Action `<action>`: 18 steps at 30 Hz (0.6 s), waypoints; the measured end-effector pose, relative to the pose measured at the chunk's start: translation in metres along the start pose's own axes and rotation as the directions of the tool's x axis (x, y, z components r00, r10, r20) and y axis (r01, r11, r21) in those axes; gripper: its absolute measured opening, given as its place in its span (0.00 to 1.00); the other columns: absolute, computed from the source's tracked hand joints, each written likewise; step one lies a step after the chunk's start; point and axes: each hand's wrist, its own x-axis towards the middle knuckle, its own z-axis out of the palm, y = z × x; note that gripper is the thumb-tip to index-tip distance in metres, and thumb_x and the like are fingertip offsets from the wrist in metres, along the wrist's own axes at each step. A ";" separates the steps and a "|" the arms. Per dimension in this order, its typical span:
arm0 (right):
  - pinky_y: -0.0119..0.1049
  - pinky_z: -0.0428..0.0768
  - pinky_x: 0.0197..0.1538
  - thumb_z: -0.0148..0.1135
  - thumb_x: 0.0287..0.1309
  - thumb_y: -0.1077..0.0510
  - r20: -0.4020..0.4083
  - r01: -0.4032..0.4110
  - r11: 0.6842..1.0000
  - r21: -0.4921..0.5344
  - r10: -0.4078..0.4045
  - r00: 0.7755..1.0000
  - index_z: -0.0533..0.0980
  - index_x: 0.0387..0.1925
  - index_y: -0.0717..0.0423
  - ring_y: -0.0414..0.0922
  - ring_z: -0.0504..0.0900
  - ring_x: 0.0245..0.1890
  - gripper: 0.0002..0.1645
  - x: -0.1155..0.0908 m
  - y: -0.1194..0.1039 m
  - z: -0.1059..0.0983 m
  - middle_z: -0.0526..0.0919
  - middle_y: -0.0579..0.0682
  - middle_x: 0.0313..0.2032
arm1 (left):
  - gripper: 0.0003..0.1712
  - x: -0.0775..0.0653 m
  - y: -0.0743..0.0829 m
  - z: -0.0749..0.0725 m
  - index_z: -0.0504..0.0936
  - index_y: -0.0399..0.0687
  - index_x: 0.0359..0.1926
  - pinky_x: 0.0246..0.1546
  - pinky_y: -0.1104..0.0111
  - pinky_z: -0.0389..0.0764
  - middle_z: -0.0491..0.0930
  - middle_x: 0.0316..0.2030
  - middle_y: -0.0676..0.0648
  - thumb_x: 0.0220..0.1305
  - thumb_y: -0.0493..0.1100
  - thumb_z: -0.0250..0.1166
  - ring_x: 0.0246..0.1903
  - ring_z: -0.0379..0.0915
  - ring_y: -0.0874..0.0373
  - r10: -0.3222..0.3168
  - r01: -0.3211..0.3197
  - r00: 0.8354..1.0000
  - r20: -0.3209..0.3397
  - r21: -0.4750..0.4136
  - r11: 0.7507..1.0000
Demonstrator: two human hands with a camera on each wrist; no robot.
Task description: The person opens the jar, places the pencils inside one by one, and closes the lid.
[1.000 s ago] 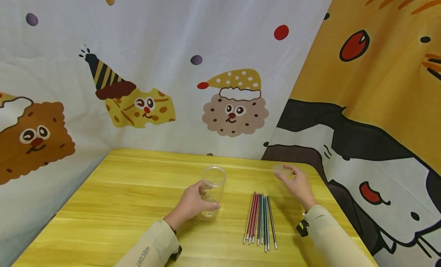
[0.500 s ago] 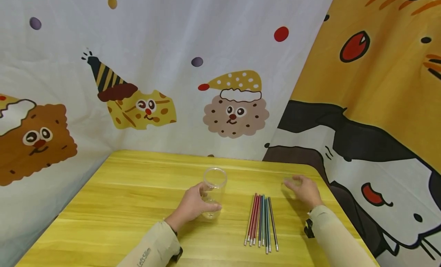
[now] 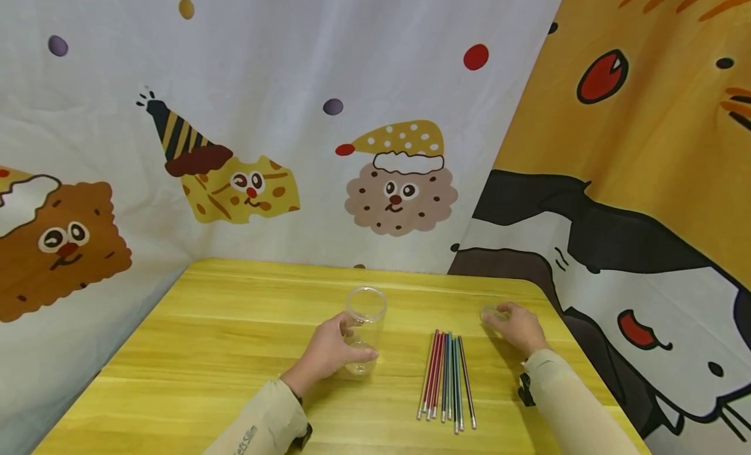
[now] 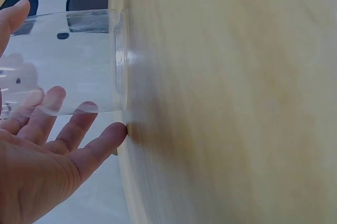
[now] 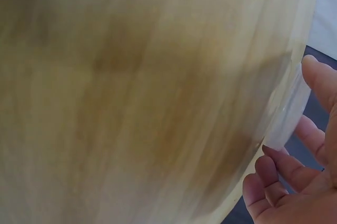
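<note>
A tall clear plastic jar (image 3: 369, 328) stands upright and uncovered on the wooden table, left of the pencils. My left hand (image 3: 330, 351) grips its side, thumb toward me and fingers behind. In the left wrist view the jar (image 4: 79, 66) has its base against the tabletop, with the little finger close to the wood. At the table's far right, my right hand (image 3: 519, 328) pinches a shallow clear lid (image 3: 488, 314). The right wrist view has the lid (image 5: 289, 110) between thumb and fingers, its lower edge right at the table surface.
Several pencils (image 3: 447, 377) in red, blue, green and dark colours lie side by side between the hands, eraser ends toward me. The yellow wooden table (image 3: 235, 331) ends at a white curtain (image 3: 281, 64) printed with cartoon snacks. A cartoon-animal curtain (image 3: 639, 240) hangs along the right.
My right hand has moved a little to the right and down toward the table with the lid. The left hand and the jar have stayed in place.
</note>
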 end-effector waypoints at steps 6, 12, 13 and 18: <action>0.69 0.79 0.61 0.66 0.72 0.37 -0.008 -0.002 1.000 -0.029 0.001 1.000 0.73 0.71 0.67 0.73 0.79 0.62 0.43 0.002 0.002 0.002 0.78 0.74 0.66 | 0.39 0.001 0.000 0.001 0.82 0.52 0.63 0.52 0.49 0.87 0.83 0.60 0.36 0.51 0.54 0.87 0.61 0.79 0.41 -0.002 0.002 1.000 0.000 0.001 1.000; 0.70 0.78 0.63 0.66 0.72 0.37 -0.017 0.001 0.999 -0.048 -0.002 1.000 0.73 0.71 0.65 0.73 0.78 0.63 0.43 0.004 0.005 0.006 0.77 0.74 0.67 | 0.41 0.002 0.001 0.001 0.81 0.51 0.63 0.51 0.51 0.87 0.83 0.59 0.35 0.50 0.55 0.88 0.60 0.79 0.40 -0.008 0.008 1.000 -0.008 -0.003 1.000; 0.70 0.78 0.63 0.66 0.72 0.36 -0.018 0.001 0.999 -0.050 -0.002 1.000 0.73 0.71 0.65 0.73 0.78 0.63 0.43 0.005 0.006 0.006 0.77 0.74 0.67 | 0.41 0.001 0.001 0.001 0.81 0.51 0.64 0.51 0.51 0.87 0.83 0.59 0.35 0.50 0.54 0.88 0.60 0.79 0.39 -0.009 0.009 1.000 -0.009 -0.005 1.000; 0.70 0.77 0.64 0.66 0.71 0.34 -0.019 0.012 0.997 -0.078 -0.013 1.000 0.74 0.71 0.64 0.74 0.78 0.63 0.44 0.006 0.009 0.007 0.77 0.74 0.67 | 0.41 0.001 0.002 0.001 0.82 0.53 0.63 0.50 0.52 0.87 0.83 0.59 0.36 0.49 0.54 0.88 0.60 0.80 0.41 -0.014 0.013 1.000 -0.013 -0.007 1.000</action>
